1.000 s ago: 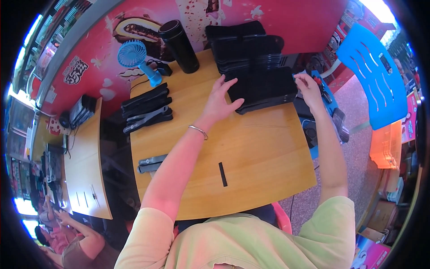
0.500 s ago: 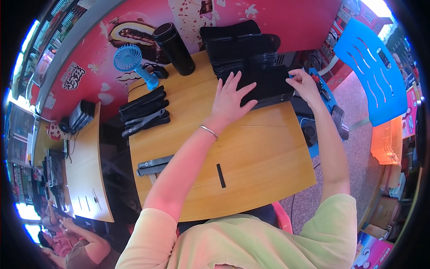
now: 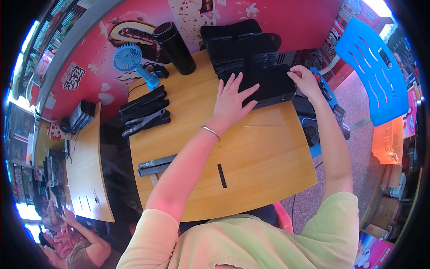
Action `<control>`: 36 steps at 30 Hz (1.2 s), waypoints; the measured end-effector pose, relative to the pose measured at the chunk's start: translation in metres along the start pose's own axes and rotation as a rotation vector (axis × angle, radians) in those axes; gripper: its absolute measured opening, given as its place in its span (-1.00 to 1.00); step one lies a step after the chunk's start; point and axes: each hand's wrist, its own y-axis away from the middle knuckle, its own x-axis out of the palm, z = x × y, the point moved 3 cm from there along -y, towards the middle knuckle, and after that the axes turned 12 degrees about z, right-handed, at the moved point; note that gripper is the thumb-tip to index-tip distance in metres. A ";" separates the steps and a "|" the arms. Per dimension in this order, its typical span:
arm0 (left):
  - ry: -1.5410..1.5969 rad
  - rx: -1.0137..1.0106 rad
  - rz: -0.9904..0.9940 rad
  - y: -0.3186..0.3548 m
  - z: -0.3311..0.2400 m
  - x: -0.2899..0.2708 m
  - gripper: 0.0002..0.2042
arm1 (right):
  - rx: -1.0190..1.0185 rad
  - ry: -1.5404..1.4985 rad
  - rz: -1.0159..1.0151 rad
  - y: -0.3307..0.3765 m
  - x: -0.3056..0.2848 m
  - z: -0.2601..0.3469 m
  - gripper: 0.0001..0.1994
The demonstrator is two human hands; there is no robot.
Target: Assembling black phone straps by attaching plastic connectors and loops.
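Observation:
A low stack of black flat pieces (image 3: 272, 87) lies at the far right of the wooden table. My left hand (image 3: 230, 101) rests on its left part, fingers spread and holding nothing. At the stack's right corner, my right hand (image 3: 305, 83) is closed, thumb and forefinger pinched on the edge of the top black piece. A taller pile of black flat pieces (image 3: 244, 48) stands just behind, against the wall. On the tabletop in front of me lies a short black strip (image 3: 222, 175). Grey straps (image 3: 154, 167) lie left of my left forearm, partly hidden by it.
Folded black straps (image 3: 144, 110), a blue fan (image 3: 130, 58) and a black tumbler (image 3: 175, 48) stand along the table's far left. A blue chair (image 3: 371, 71) and orange crate (image 3: 388, 142) are at the right. Another person (image 3: 89, 249) sits at lower left, near a second table (image 3: 85, 166).
My right fingertips have moved slightly up along the stack's corner and come closer together. The left hand stays spread on the stack, shifted very slightly to the right.

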 end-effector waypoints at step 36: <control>0.125 0.394 -0.479 -0.003 -0.067 -0.088 -0.56 | -0.599 0.655 -0.104 0.075 0.020 0.100 -0.70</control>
